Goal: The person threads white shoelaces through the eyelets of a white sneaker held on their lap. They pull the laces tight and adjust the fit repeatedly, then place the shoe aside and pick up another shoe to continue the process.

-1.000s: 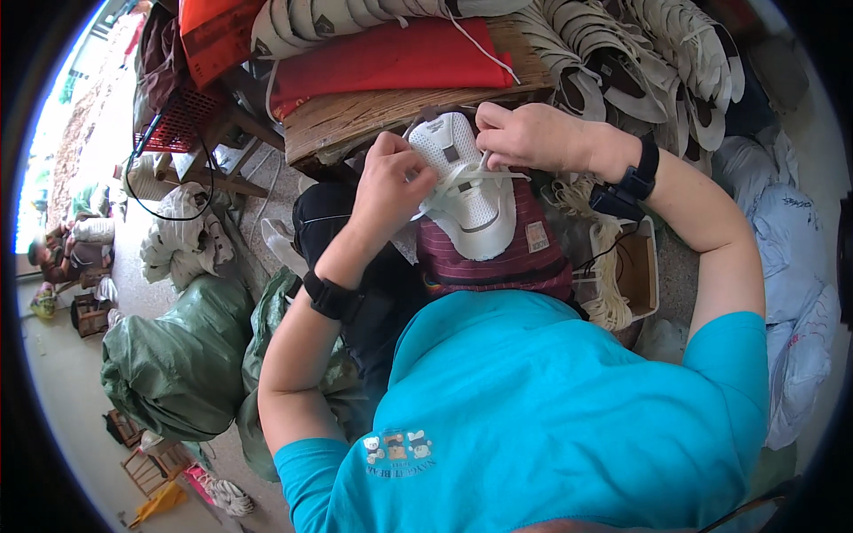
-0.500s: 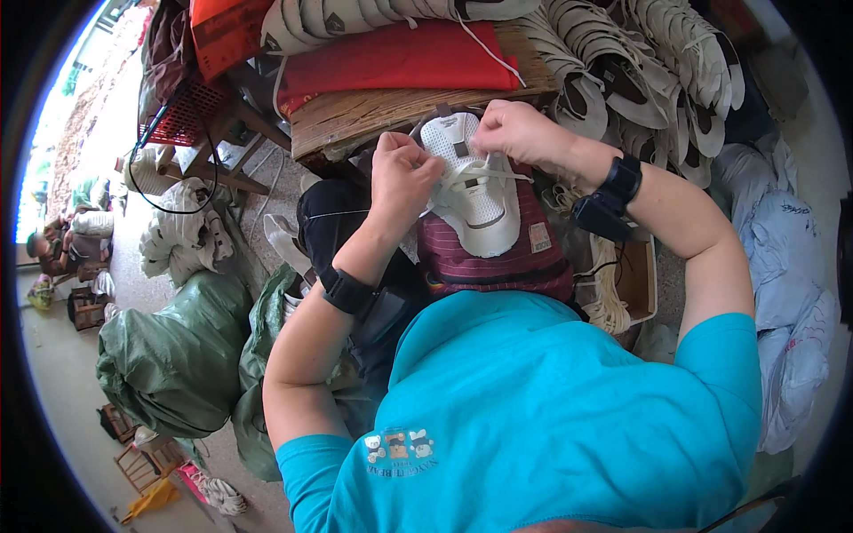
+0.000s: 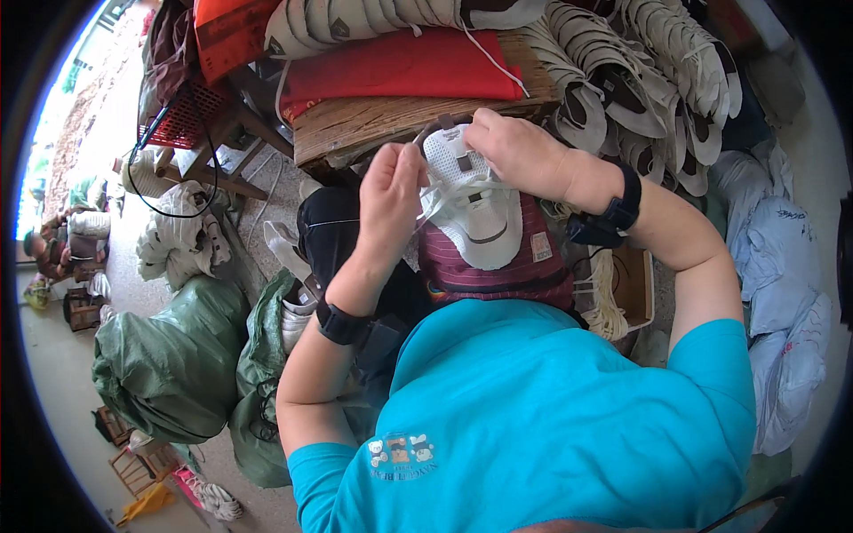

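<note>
A white shoe upper with a perforated tongue lies on a maroon striped cloth over my lap, its toe toward me. White shoelace crosses its middle in loose strands. At the shoe's left side my left hand is closed in a pinch on the shoelace, and a strand runs down beside its fingers. My right hand is closed above the right side of the tongue, also pinching shoelace, though its fingertips are mostly hidden. Both wrists carry black straps.
A wooden bench stands just beyond my hands, with a folded red cloth and nested shoe uppers on it. More uppers are stacked at the far right. A box with bundled laces is at my right; green sacks are at left.
My left hand has drawn slightly left and toward me. My right hand has turned over so its back faces up, covering more of the shoe's right side. The lace strands have shifted.
</note>
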Action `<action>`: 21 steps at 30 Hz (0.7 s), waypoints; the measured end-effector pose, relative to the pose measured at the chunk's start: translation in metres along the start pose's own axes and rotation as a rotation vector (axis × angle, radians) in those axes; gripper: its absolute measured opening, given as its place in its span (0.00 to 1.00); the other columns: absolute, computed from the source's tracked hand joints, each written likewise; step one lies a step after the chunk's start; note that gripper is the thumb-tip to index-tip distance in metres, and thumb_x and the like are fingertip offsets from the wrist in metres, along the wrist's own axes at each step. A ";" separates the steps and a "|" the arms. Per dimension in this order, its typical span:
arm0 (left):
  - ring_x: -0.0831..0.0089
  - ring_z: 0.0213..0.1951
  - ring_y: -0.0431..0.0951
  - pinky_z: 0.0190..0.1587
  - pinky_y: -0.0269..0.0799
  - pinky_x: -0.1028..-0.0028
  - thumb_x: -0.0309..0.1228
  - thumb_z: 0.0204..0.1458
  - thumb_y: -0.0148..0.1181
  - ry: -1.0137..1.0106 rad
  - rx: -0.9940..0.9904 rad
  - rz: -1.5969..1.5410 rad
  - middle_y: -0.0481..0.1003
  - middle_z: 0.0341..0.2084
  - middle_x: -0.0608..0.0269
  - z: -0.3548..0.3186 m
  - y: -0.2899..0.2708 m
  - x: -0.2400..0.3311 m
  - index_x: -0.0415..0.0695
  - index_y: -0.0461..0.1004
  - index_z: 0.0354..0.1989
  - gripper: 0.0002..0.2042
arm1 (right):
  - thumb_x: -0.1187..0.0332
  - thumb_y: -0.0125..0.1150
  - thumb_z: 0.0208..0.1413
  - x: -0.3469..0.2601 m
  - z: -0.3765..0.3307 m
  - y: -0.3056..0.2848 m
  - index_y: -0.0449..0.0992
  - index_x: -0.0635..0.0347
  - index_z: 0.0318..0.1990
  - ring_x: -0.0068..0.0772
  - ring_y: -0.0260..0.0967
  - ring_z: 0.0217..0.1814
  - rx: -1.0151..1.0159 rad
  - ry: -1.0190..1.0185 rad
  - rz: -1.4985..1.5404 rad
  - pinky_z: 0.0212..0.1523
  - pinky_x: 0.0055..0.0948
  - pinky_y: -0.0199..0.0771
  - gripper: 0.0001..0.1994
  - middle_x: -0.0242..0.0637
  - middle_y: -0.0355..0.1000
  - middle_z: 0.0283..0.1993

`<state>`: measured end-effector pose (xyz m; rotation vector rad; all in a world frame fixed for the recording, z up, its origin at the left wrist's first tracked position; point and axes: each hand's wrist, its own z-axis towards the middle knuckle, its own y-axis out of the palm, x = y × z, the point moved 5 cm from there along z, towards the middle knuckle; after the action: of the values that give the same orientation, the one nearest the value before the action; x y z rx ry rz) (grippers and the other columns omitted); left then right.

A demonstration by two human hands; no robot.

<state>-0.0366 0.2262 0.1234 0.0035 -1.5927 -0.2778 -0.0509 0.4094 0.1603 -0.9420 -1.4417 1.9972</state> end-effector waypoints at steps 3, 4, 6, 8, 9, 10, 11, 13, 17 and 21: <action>0.87 0.25 0.65 0.27 0.62 0.84 0.34 0.66 0.54 0.000 0.019 0.261 0.69 0.24 0.73 -0.006 -0.001 -0.019 0.39 0.76 0.40 0.10 | 0.76 0.57 0.51 -0.008 0.001 -0.005 0.71 0.62 0.38 0.49 0.74 0.40 -0.036 0.051 -0.059 0.38 0.42 0.78 0.07 0.45 0.68 0.39; 0.81 0.28 0.69 0.31 0.65 0.80 0.33 0.64 0.56 0.037 0.015 0.340 0.71 0.26 0.68 -0.007 0.002 -0.018 0.38 0.77 0.40 0.10 | 0.76 0.58 0.51 -0.009 0.000 -0.006 0.71 0.62 0.38 0.48 0.74 0.40 -0.052 0.065 -0.092 0.38 0.41 0.78 0.07 0.45 0.68 0.39; 0.69 0.33 0.76 0.39 0.72 0.71 0.32 0.59 0.59 0.111 0.009 0.499 0.74 0.30 0.58 -0.010 0.011 -0.014 0.36 0.79 0.40 0.10 | 0.75 0.58 0.50 -0.013 0.000 -0.006 0.71 0.62 0.37 0.47 0.74 0.38 -0.019 0.034 -0.148 0.37 0.40 0.78 0.07 0.44 0.67 0.38; 0.62 0.35 0.78 0.40 0.73 0.68 0.30 0.56 0.60 0.089 -0.008 0.586 0.76 0.33 0.50 -0.010 0.015 -0.006 0.38 0.81 0.41 0.10 | 0.75 0.58 0.50 -0.020 -0.002 -0.007 0.71 0.62 0.36 0.46 0.74 0.36 0.084 -0.053 -0.191 0.35 0.39 0.78 0.06 0.43 0.67 0.37; 0.62 0.36 0.79 0.41 0.74 0.68 0.30 0.56 0.60 0.090 -0.005 0.604 0.76 0.33 0.50 -0.007 0.016 -0.007 0.38 0.81 0.41 0.10 | 0.75 0.58 0.50 -0.021 -0.003 -0.006 0.71 0.62 0.36 0.46 0.74 0.35 0.097 -0.055 -0.209 0.35 0.38 0.78 0.06 0.43 0.67 0.37; 0.61 0.36 0.79 0.41 0.74 0.68 0.30 0.56 0.60 0.093 0.001 0.623 0.76 0.34 0.50 -0.006 0.016 -0.007 0.37 0.81 0.41 0.10 | 0.75 0.59 0.49 -0.022 -0.003 -0.004 0.71 0.62 0.35 0.47 0.73 0.34 0.112 -0.060 -0.226 0.35 0.38 0.78 0.06 0.43 0.66 0.37; 0.61 0.36 0.79 0.41 0.74 0.68 0.30 0.55 0.60 0.090 0.008 0.609 0.76 0.34 0.50 -0.007 0.016 -0.007 0.37 0.81 0.41 0.10 | 0.75 0.59 0.49 -0.023 -0.003 -0.003 0.71 0.62 0.35 0.47 0.73 0.33 0.126 -0.064 -0.243 0.35 0.38 0.78 0.06 0.43 0.66 0.37; 0.60 0.37 0.79 0.42 0.74 0.67 0.29 0.55 0.59 0.082 0.022 0.581 0.76 0.34 0.49 -0.008 0.017 -0.006 0.37 0.81 0.41 0.10 | 0.75 0.59 0.50 -0.022 -0.004 -0.003 0.71 0.61 0.35 0.47 0.73 0.35 0.080 -0.026 -0.148 0.35 0.38 0.78 0.05 0.43 0.67 0.37; 0.60 0.37 0.79 0.42 0.74 0.67 0.30 0.54 0.60 0.008 0.037 0.542 0.76 0.35 0.50 -0.004 0.018 -0.016 0.36 0.80 0.40 0.10 | 0.73 0.59 0.53 -0.011 -0.007 0.002 0.72 0.59 0.36 0.48 0.74 0.38 0.046 0.080 0.035 0.37 0.40 0.77 0.05 0.43 0.68 0.37; 0.77 0.27 0.68 0.31 0.66 0.75 0.28 0.54 0.62 0.060 0.072 0.561 0.69 0.24 0.67 -0.003 0.020 -0.020 0.36 0.79 0.39 0.08 | 0.72 0.59 0.54 -0.002 -0.009 -0.001 0.74 0.58 0.37 0.48 0.74 0.38 0.047 0.147 0.165 0.38 0.41 0.75 0.04 0.42 0.71 0.37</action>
<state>-0.0292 0.2490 0.1071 -0.3708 -1.4778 0.2153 -0.0427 0.4132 0.1597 -1.1948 -1.2686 2.0209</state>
